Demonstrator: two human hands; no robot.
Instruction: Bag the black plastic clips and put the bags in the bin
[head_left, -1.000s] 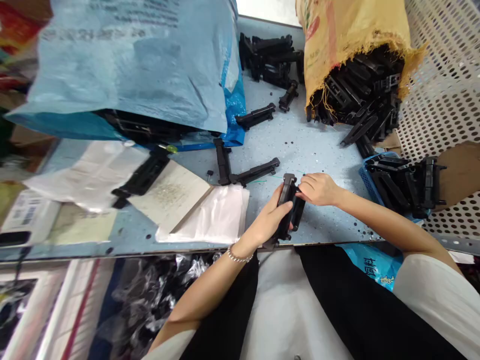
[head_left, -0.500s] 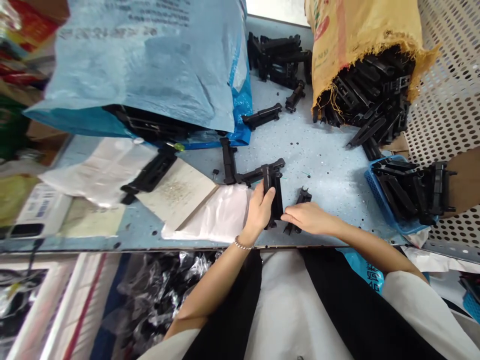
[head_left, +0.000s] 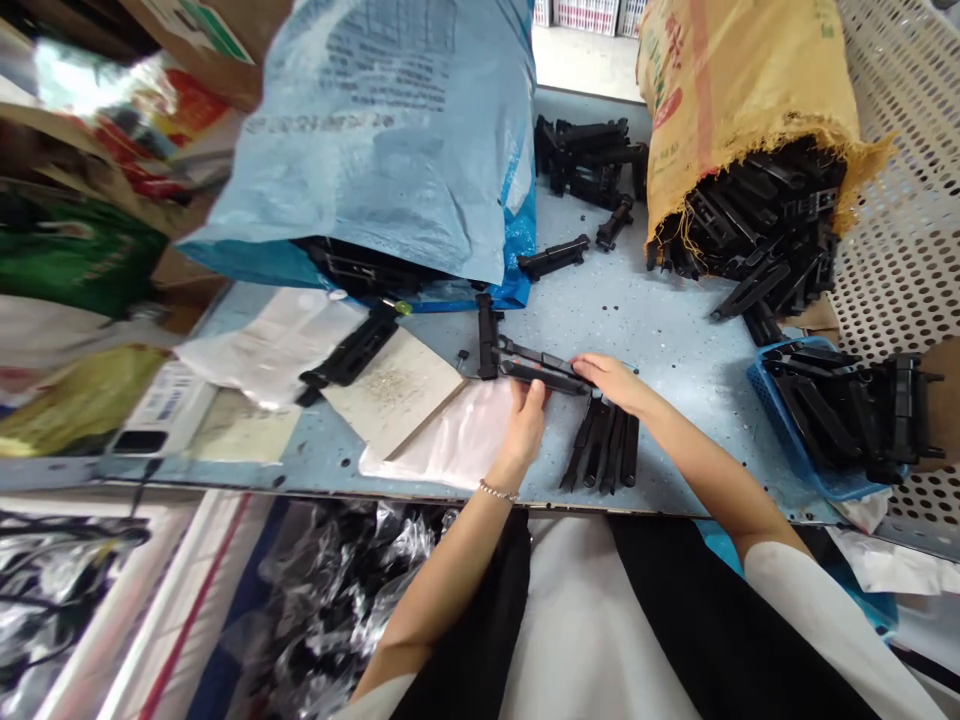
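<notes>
My left hand (head_left: pixel 526 420), a beaded bracelet at its wrist, is closed around the left part of a long black plastic part (head_left: pixel 544 377). The fingertips of my right hand (head_left: pixel 609 380) pinch the right end of the black parts held there. Below my right hand, several black parts (head_left: pixel 611 450) lie side by side near the table's front edge. Another black part (head_left: pixel 487 335) lies just left of the held one, touching or nearly touching it.
A blue bag (head_left: pixel 360 150) and a yellow sack (head_left: pixel 750 80) of black parts stand at the back. A blue basket (head_left: pixel 795 445) of parts is at right. On the left lie a beige board (head_left: pixel 394 390), white plastic (head_left: pixel 262 340) and another black part (head_left: pixel 352 350).
The part in my left hand has turned from upright to nearly level. My right hand has moved up to its end. Several parts now show side by side below. The view has shifted.
</notes>
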